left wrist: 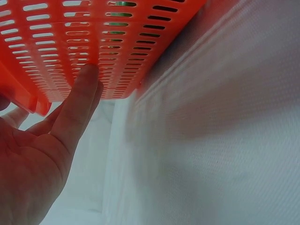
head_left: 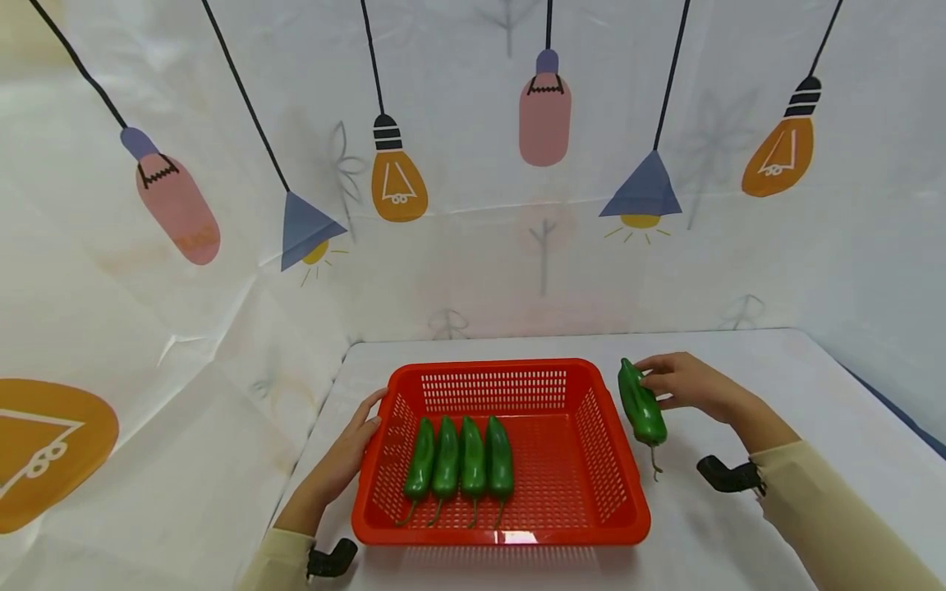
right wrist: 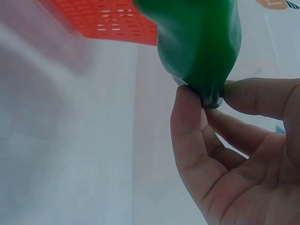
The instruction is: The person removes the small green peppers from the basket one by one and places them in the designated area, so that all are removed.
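Right hand [head_left: 687,382] had a green pepper [head_left: 641,409] pinched near its blunt, stemless end between thumb and fingers; thin stem hung at the other end. Pepper was glossy, smooth, a bit lumpy, held just beside the right wall of the red basket [head_left: 436,536]. Couldn't tell from where I stood whether it touched the table [head_left: 739,542]. Left hand [head_left: 343,460] was at the basket's left side, fingers mostly straight against the outer wall, not wrapped round anything.

Basket was shiny moulded plastic, rectangular with rounded corners, thick smooth rim, sloping walls slotted, floor a finer mesh. In its left half lay four peppers [head_left: 446,464], long, tapered, side by side, curly stems toward the person. Cream sleeves [head_left: 850,517] ran up both arms; a black curved piece [head_left: 727,474] stuck out at each wrist. Table had a white covering, finely woven up close. Behind, wrinkled white sheeting [head_left: 473,279] carried printed lamps [head_left: 544,123], rounded and cone-shaped.
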`<state>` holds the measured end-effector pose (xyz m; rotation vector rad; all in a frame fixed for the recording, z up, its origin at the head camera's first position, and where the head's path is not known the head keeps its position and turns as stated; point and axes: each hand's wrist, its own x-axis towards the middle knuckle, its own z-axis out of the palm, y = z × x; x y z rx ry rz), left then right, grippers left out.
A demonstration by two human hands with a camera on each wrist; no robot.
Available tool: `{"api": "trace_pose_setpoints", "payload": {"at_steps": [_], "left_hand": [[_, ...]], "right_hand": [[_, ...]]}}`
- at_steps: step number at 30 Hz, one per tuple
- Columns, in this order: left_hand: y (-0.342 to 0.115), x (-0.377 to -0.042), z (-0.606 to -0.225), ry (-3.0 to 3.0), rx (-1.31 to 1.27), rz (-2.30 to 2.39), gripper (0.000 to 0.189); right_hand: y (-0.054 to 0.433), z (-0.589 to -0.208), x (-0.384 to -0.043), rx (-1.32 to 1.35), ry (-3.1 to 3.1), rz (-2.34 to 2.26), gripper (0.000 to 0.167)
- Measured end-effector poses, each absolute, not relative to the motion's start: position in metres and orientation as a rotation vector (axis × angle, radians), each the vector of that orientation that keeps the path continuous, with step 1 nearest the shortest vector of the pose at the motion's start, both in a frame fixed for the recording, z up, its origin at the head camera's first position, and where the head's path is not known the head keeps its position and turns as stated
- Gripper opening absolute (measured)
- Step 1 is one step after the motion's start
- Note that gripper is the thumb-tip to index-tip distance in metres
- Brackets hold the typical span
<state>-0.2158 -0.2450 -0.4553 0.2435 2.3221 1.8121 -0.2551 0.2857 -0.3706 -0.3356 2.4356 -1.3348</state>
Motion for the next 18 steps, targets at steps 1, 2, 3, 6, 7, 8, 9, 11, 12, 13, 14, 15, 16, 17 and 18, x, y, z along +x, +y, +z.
{"api": "trace_pose_setpoints", "payload": {"at_steps": [1,2,3,6,7,8,9,11,12,13,14,15,16,17,18], "left_hand": [[-0.245,-0.215,-0.455,2.318,0.251,1.814,0.048],[-0.245,-0.215,-0.455,2.316,0.258,1.817,0.048],[-0.246,-0.214,-0.454,2.312,0.267,1.82,0.049],[-0.244,-0.213,-0.452,2.304,0.289,1.822,0.05],[-0.244,-0.213,-0.452,2.3,0.293,1.822,0.05],[-0.244,-0.212,-0.452,2.299,0.284,1.821,0.049],[-0.244,-0.212,-0.453,2.293,0.279,1.822,0.049],[-0.245,-0.21,-0.455,2.291,0.267,1.82,0.049],[-0.245,-0.21,-0.456,2.291,0.264,1.819,0.049],[-0.245,-0.211,-0.458,2.291,0.257,1.82,0.049],[-0.246,-0.211,-0.459,2.297,0.251,1.818,0.048],[-0.246,-0.212,-0.459,2.301,0.252,1.818,0.048],[-0.246,-0.212,-0.459,2.31,0.249,1.818,0.048],[-0.246,-0.213,-0.459,2.315,0.247,1.819,0.048],[-0.246,-0.213,-0.458,2.321,0.245,1.818,0.048]], "right_hand": [[0.286,-0.372,-0.255,-0.331,2.436,-1.332,0.047],[0.287,-0.374,-0.255,-0.325,2.435,-1.33,0.047],[0.288,-0.376,-0.255,-0.322,2.433,-1.329,0.047],[0.291,-0.381,-0.255,-0.307,2.424,-1.328,0.046],[0.292,-0.383,-0.255,-0.304,2.423,-1.328,0.046],[0.293,-0.385,-0.255,-0.299,2.422,-1.327,0.046],[0.293,-0.387,-0.255,-0.294,2.421,-1.323,0.046],[0.293,-0.39,-0.254,-0.285,2.422,-1.319,0.045],[0.293,-0.392,-0.254,-0.281,2.422,-1.317,0.045],[0.293,-0.393,-0.254,-0.277,2.421,-1.314,0.045],[0.292,-0.394,-0.254,-0.273,2.42,-1.311,0.044],[0.292,-0.395,-0.254,-0.27,2.42,-1.308,0.044],[0.292,-0.396,-0.254,-0.269,2.421,-1.307,0.044],[0.292,-0.397,-0.254,-0.267,2.42,-1.307,0.044],[0.291,-0.397,-0.255,-0.266,2.419,-1.307,0.044]]}}
